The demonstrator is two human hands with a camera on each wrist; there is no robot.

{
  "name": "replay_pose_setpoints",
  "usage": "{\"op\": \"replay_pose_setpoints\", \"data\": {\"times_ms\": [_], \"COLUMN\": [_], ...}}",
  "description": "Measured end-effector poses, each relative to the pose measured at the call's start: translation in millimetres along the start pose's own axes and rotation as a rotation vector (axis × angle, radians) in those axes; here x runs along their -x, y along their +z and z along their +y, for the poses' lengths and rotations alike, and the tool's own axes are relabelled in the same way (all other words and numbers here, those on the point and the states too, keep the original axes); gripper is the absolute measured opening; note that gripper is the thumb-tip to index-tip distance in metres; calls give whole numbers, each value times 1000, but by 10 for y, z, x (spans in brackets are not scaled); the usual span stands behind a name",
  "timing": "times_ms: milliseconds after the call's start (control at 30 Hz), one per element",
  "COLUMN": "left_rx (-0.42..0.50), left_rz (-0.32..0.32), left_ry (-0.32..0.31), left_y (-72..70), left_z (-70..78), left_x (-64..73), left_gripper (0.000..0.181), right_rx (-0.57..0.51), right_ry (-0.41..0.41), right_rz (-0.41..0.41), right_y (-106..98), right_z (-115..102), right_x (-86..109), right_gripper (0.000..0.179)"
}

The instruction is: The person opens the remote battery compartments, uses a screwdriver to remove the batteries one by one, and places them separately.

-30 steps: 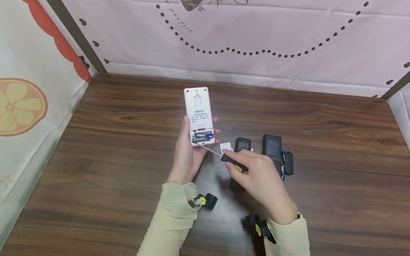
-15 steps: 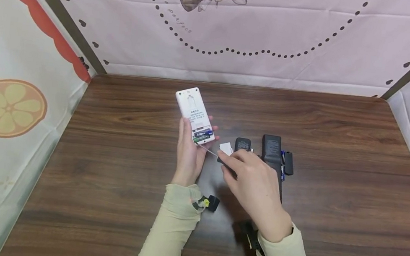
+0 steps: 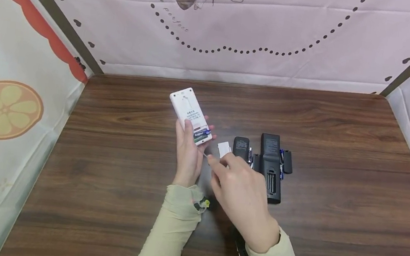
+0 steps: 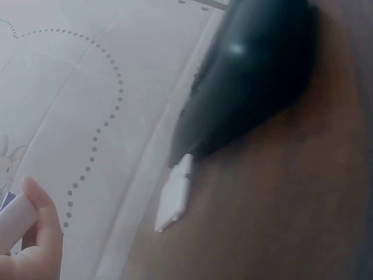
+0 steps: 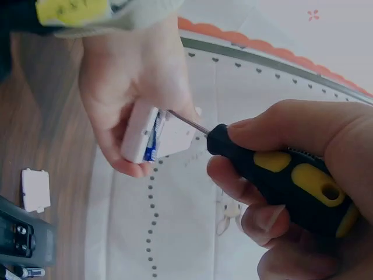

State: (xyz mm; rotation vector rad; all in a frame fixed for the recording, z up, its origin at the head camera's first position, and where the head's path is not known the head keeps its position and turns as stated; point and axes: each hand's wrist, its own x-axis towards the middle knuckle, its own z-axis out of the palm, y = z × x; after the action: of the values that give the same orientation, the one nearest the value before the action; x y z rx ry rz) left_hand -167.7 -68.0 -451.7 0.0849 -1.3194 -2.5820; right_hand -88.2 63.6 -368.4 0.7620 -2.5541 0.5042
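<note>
My left hand [image 3: 188, 160] holds a white remote control [image 3: 186, 105] back side up, thumb along its edge. Its battery bay at the near end is uncovered, and blue and green batteries [image 3: 201, 135] lie in it. My right hand [image 3: 244, 200] grips a screwdriver [image 5: 274, 175] by its black and yellow handle, fingers curled round it. In the right wrist view the thin metal shaft [image 5: 189, 121] points at the battery end of the remote, its tip right at the compartment's edge. From the head view, most of the screwdriver is hidden under the right hand.
A white battery cover [image 3: 224, 149] lies on the wooden table just right of the left hand. Beside it are a small black remote [image 3: 241, 147] and a larger black remote [image 3: 272, 148] with an uncovered bay. Loose batteries [image 3: 282, 164] and a black cover [image 3: 287, 162] lie further right.
The white remote's far end has swung to the left. My right hand has moved left and nearer with the screwdriver, uncovering more of the larger black remote.
</note>
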Motion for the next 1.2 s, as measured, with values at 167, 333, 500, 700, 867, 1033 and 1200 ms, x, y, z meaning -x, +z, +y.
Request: {"op": "replay_pose_setpoints", "data": {"times_ms": [167,333,500,700,867,1033,1200], "left_rx": [-4,19,54,83,100,85,90], "left_rz": [29,75,109,140,163,179,174], "left_ry": [-9,-3,-11,-9,-47,-53,-54], "left_y": [21,28,12,-17,3,9,11], "left_z": [-44,-61,-59,-48,-60,-61,-47], "left_x": [17,32,27,-4,-7,9,23], "left_gripper": [43,43,44,47,51,52,52], "right_rx": [23,36,28,5,-11,-35,-45], "right_ry": [13,15,31,46,51,63,73], "right_rz": [-28,-50,-68,-86,-89,-98,-94], "right_y": [11,21,42,81,76,59,50], "right_z": [-16,-18,-33,-50,-42,-53,-58], "right_x": [-20,-26,-22,-25,-22,-15,-10], "right_gripper": [27,28,30,31,32,33,34]}}
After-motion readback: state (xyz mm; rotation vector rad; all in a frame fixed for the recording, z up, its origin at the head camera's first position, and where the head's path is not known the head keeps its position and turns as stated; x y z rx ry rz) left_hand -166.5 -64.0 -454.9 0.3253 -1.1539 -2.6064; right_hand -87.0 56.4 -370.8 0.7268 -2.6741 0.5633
